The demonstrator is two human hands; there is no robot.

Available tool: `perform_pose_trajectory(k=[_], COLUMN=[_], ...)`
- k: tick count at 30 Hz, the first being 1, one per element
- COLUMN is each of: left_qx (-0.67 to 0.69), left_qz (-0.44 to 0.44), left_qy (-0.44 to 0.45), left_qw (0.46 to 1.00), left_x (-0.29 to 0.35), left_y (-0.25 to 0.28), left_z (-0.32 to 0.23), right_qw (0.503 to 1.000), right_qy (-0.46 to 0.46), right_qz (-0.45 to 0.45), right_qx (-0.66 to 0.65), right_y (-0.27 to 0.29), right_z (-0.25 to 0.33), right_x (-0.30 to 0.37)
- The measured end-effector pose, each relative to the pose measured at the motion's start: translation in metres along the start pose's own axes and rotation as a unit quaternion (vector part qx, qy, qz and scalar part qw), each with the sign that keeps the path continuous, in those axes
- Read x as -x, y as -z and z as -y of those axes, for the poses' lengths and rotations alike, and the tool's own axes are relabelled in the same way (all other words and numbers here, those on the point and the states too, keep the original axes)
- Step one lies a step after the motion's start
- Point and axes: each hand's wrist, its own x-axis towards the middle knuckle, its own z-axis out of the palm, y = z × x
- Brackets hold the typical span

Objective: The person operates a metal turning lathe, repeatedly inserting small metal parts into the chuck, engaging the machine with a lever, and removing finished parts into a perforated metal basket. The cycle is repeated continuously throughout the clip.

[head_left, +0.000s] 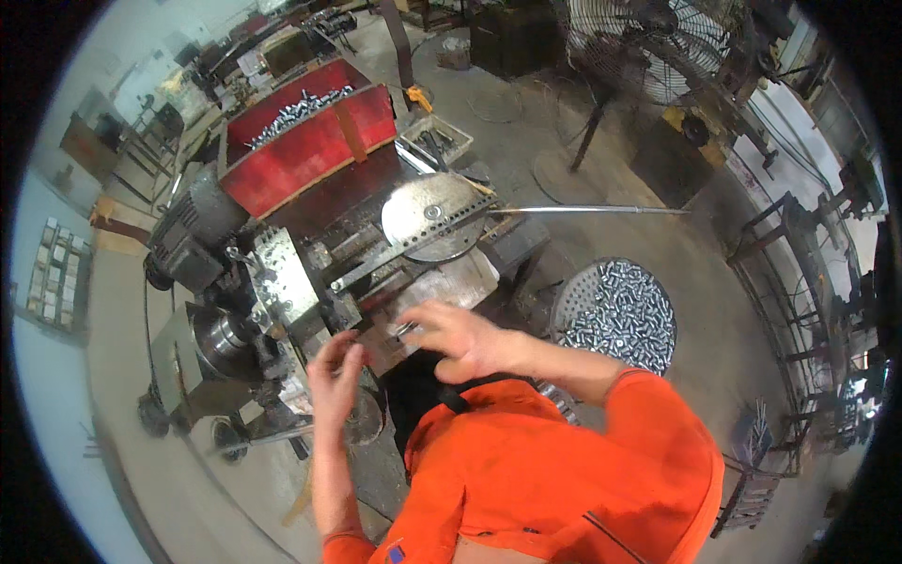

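My right hand (460, 343) is in front of the machine, its fingers bent round a small shiny metal piece (406, 329) that sticks out at the fingertips. To its left, my left hand (335, 378) is raised beside the machine's front edge. Its fingers are curved and slightly blurred, with thumb and forefinger apart and nothing visible between them. Beyond both hands lies the machine's long drilled lever bar (418, 240), crossing over a round metal plate (434, 211). A pale flat plate (460, 282) is just past my right hand.
A red bin (310, 150) with metal pieces stands behind the machine. On the right, a round perforated tray (573, 305) holds many small metal parts (625, 315). A long rod (592, 210) juts out rightward from the lever. A motor (193, 230) and a round chuck (221, 338) are on the left, a large fan (653, 47) far right.
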Motion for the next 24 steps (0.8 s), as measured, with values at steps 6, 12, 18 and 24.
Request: perform_pose_trajectory(k=[6,12,18,24], left_qx=[0.118,0.277,0.332,0.367], left_qz=[0.004,-0.013,-0.011,-0.008], left_qy=[-0.002,0.018,0.026,0.018], left_qw=[0.993,0.960,0.943,0.930], left_x=[0.011,0.015,0.015,0.010], left_y=[-0.016,-0.011,-0.014,-0.013], left_z=[-0.010,0.006,0.003,0.005], right_qw=[0.997,0.994,0.997,0.996], right_qy=[0.079,0.066,0.034,0.038], right_qz=[0.011,-0.047,-0.044,-0.055], right_qx=[-0.002,-0.066,-0.059,-0.054], right_y=[-0.022,-0.027,-0.040,-0.043], right_z=[0.018,0.029,0.020,0.016], right_x=[-0.031,-0.034,-0.032,-0.038])
